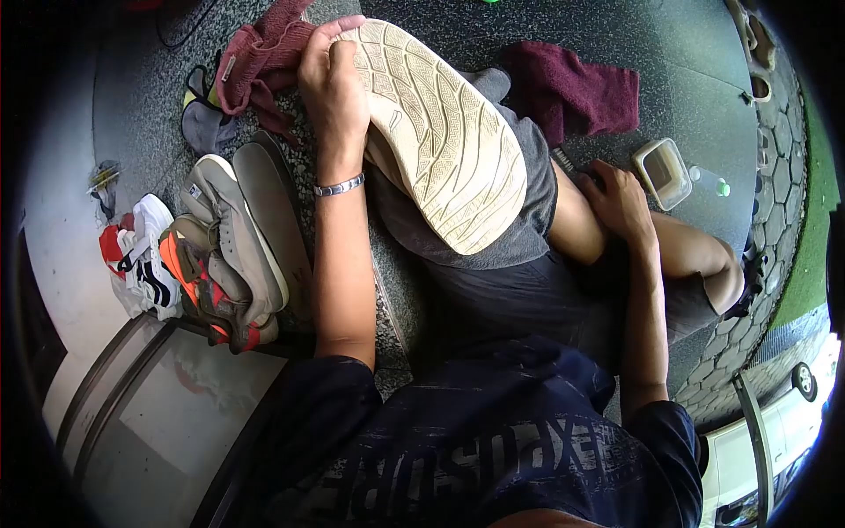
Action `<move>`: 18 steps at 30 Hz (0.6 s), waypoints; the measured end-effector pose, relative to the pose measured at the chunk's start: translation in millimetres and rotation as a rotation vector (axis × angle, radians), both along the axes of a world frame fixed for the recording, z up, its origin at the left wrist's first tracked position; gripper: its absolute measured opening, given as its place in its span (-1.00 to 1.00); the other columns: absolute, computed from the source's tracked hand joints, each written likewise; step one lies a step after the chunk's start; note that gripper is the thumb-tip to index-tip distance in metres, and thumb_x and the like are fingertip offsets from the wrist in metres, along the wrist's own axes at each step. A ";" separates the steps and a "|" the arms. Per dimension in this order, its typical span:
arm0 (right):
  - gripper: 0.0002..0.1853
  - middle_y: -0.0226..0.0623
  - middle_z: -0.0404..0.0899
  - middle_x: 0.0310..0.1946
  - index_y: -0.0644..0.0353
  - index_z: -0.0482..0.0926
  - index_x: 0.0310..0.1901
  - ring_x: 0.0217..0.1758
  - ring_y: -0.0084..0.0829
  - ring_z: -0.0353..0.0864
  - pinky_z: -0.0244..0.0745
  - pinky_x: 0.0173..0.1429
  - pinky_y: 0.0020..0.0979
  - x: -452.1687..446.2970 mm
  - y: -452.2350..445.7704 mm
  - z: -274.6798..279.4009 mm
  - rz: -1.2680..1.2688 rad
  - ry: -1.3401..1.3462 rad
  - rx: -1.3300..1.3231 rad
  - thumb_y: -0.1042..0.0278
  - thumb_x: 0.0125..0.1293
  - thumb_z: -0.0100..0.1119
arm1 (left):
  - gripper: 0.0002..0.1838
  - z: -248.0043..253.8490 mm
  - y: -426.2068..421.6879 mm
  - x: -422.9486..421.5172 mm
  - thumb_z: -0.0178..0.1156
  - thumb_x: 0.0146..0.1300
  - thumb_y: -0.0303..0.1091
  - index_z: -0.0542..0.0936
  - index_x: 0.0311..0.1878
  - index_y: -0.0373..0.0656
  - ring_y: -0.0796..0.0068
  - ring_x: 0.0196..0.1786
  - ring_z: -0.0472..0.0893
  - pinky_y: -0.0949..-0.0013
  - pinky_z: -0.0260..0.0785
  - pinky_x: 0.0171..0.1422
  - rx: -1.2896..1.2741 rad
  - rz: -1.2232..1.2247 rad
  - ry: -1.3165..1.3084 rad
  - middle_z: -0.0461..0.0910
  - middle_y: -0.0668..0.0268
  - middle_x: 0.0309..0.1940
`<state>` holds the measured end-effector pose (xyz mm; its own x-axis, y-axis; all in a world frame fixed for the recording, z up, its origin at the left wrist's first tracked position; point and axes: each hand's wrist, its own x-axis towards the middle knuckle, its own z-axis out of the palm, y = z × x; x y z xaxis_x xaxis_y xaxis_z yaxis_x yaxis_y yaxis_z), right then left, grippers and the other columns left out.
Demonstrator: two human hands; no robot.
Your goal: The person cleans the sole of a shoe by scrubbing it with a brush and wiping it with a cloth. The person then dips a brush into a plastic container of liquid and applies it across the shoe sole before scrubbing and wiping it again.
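A beige shoe [449,141] is tipped so that its patterned sole faces me. My left hand [337,92] is closed on one end of it, thumb against the sole, and a metal bracelet circles that wrist. Most of the shoe's upper is hidden behind the sole. Over by my bare leg, my right hand [620,201] is low with curled fingers. A small brush [562,159] shows its bristles just beyond those fingers, and its dark handle seems to run into them, partly hidden. On my lap lies a grey cloth [528,224], under the shoe.
Maroon cloths [585,92] lie on the speckled floor, one bunched near my left hand. A plastic tub [663,174] of cloudy liquid and a small clear bottle [709,181] stand at right. Several shoes [238,238] line the left side, beside a glass panel [185,405].
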<state>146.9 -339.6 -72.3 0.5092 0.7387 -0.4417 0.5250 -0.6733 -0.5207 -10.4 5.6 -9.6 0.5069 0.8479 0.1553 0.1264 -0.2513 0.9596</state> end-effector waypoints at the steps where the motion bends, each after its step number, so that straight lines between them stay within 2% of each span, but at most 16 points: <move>1: -0.64 0.13 0.74 -0.22 0.20 0.73 0.00 -0.10 0.14 0.74 0.59 0.02 0.05 0.7 0.1 -0.1 -0.001 0.008 -0.004 0.08 0.43 0.22 | -0.66 -1.0 1.0 -1.1 -0.02 0.36 -0.42 0.71 0.02 -0.26 0.72 -0.39 0.45 0.57 0.33 -0.23 -0.002 0.000 0.011 0.61 0.44 -0.41; 4: -0.63 0.13 0.74 -0.22 0.20 0.73 0.00 -0.11 0.14 0.74 0.59 0.02 0.04 1.9 -0.8 -2.8 0.007 -0.004 -0.003 0.06 0.41 0.24 | -0.69 -3.9 1.1 -2.5 0.04 0.35 -0.42 0.70 0.03 -0.22 0.58 -0.26 0.57 0.47 0.42 -0.11 0.015 0.024 0.025 0.65 0.34 -0.29; 7: -0.64 0.13 0.74 -0.23 0.20 0.73 -0.03 -0.10 0.14 0.74 0.60 0.03 0.06 0.6 -1.0 -5.3 -0.019 0.024 0.037 0.06 0.40 0.24 | -0.73 16.9 -8.5 -1.1 0.08 0.38 -0.48 0.68 0.04 -0.25 0.43 0.15 0.57 0.33 0.41 0.26 0.862 0.144 0.376 0.65 0.22 0.02; 9: -0.64 0.14 0.73 -0.24 0.19 0.72 -0.04 -0.10 0.15 0.74 0.62 0.02 0.08 0.6 -1.6 -6.7 0.021 0.001 -0.050 0.05 0.39 0.25 | -0.74 44.3 -17.8 2.5 0.18 0.32 -0.43 0.67 0.04 -0.16 0.16 0.22 0.54 0.16 0.36 0.33 0.943 0.165 0.401 0.57 0.10 0.11; 10: -0.66 0.14 0.73 -0.27 0.23 0.73 -0.10 -0.13 0.17 0.74 0.62 -0.03 0.08 -0.8 -1.4 -1.6 -0.010 -0.029 -0.001 0.08 0.39 0.26 | -0.73 57.2 -27.0 9.5 0.17 0.33 -0.42 0.65 0.06 -0.22 0.16 0.23 0.53 0.15 0.34 0.37 0.815 0.166 0.224 0.56 0.10 0.13; 12: -0.59 0.15 0.73 -0.28 0.19 0.71 -0.01 -0.15 0.18 0.74 0.63 -0.01 0.10 0.5 -5.8 -9.2 0.010 -0.039 0.006 -0.02 0.38 0.25 | -0.65 83.6 -51.7 17.6 0.14 0.37 -0.38 0.55 0.14 -0.37 0.15 0.25 0.50 0.11 0.30 0.44 0.575 0.104 -0.096 0.51 0.09 0.17; 13: -0.57 0.13 0.73 -0.30 0.16 0.70 0.01 -0.17 0.17 0.74 0.64 -0.02 0.11 -2.0 -6.3 -9.4 0.008 -0.056 0.005 -0.05 0.39 0.23 | -0.57 97.7 -66.5 17.4 0.15 0.36 -0.28 0.49 0.19 -0.35 0.21 0.22 0.48 0.05 0.31 0.43 0.259 0.024 -0.362 0.47 0.10 0.19; 15: -0.56 0.11 0.75 -0.28 0.16 0.69 0.05 -0.13 0.13 0.76 0.65 -0.02 0.09 -0.3 -2.6 2.1 0.031 -0.018 -0.081 -0.04 0.40 0.20 | -0.57 162.3 -116.5 28.6 0.16 0.36 -0.11 0.38 0.15 -0.17 0.30 0.05 0.44 -0.04 0.32 0.34 -0.353 -0.259 -0.897 0.39 0.26 0.04; 16: -0.57 0.10 0.75 -0.27 0.15 0.69 0.04 -0.13 0.13 0.76 0.65 -0.02 0.09 -1.3 -4.7 -1.2 0.026 -0.035 -0.049 -0.04 0.40 0.19 | -0.64 195.1 -138.3 31.8 0.17 0.41 -0.10 0.36 0.10 -0.06 0.31 0.00 0.42 -0.11 0.37 0.31 -0.599 -0.396 -1.048 0.33 0.33 -0.04; 17: -0.58 0.10 0.75 -0.27 0.14 0.70 0.04 -0.14 0.13 0.76 0.66 -0.02 0.08 -2.6 -6.0 -4.3 0.026 -0.043 -0.018 -0.04 0.41 0.19 | -0.68 214.0 -154.2 33.8 0.18 0.46 -0.07 0.37 0.10 0.02 0.32 -0.03 0.41 -0.18 0.46 0.23 -0.695 -0.528 -1.152 0.34 0.37 -0.04; 18: -0.58 0.09 0.75 -0.26 0.14 0.70 0.04 -0.14 0.13 0.76 0.66 -0.02 0.08 -2.3 -6.2 -3.8 0.026 -0.040 -0.015 -0.04 0.41 0.19 | -0.74 241.4 -167.4 34.2 0.20 0.48 -0.28 0.34 0.09 0.10 0.48 -0.03 0.27 0.01 0.34 0.10 -0.756 -0.652 -1.115 0.26 0.44 -0.09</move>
